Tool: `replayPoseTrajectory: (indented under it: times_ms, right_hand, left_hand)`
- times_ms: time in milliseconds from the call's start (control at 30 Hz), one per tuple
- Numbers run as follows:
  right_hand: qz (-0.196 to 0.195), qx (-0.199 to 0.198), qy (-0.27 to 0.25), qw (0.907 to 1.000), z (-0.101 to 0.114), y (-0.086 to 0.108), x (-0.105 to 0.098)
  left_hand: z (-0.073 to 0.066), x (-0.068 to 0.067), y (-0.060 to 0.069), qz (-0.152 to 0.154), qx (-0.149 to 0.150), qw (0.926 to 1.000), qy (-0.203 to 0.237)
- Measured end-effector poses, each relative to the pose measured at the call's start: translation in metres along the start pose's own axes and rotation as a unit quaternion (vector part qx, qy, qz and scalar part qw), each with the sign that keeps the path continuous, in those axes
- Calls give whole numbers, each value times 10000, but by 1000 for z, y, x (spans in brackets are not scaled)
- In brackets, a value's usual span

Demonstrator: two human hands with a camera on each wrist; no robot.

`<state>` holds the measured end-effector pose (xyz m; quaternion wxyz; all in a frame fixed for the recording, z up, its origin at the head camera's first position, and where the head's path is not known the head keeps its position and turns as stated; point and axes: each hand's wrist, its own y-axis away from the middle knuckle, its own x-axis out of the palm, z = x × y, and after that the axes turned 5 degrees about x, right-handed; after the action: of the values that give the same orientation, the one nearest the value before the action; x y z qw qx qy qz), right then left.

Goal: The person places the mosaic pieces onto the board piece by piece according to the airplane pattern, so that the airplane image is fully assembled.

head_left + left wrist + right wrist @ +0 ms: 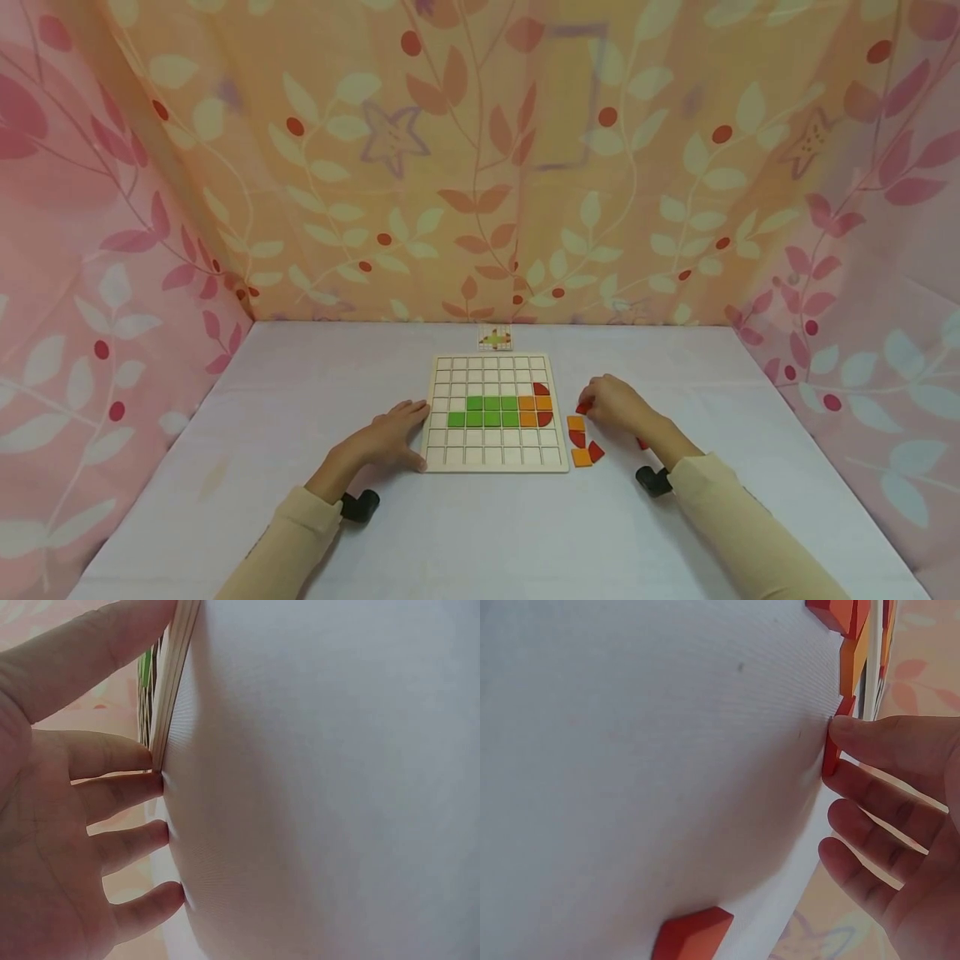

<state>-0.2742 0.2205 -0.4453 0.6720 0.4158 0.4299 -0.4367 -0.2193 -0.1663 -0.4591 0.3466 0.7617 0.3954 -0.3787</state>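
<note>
A wooden grid board (495, 457) lies flat on the table. In it sit several green square tiles (491, 418), orange square tiles (527, 403) and two red quarter-round tiles (542, 389). My left hand (390, 435) rests at the board's left edge, thumb and fingers spread and fairly straight; the left wrist view shows the fingertips touching the rim (169, 697). Right of the board, my right hand (617, 403) pinches a red tile (831, 756) between thumb and index finger, at table level. The other fingers are loosely bent. Its exact shape is partly hidden by the fingers.
Loose orange tiles (582, 457) and red tiles (596, 452) lie between the board and my right arm. Another red tile (694, 934) lies apart, near the right wrist. A small pattern card (495, 337) is behind the board. Floral curtains (480, 167) enclose the white table (480, 542).
</note>
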Motion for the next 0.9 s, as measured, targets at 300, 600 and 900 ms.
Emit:
replayPoseTrajectory:
  times_ms: [300, 600, 900]
  right_hand:
    - [9, -4, 19, 10000, 0, -2, 0]
    - [21, -38, 157, 9999, 4, -3, -1]
    - [-155, 39, -66, 9998, 4, -8, -4]
  left_hand:
    - [-1, 0, -1, -7, -72, 9999, 74]
    - [-1, 0, 3, 3, -87, 9999, 68]
    - [-2, -2, 1, 17, -67, 10000, 19]
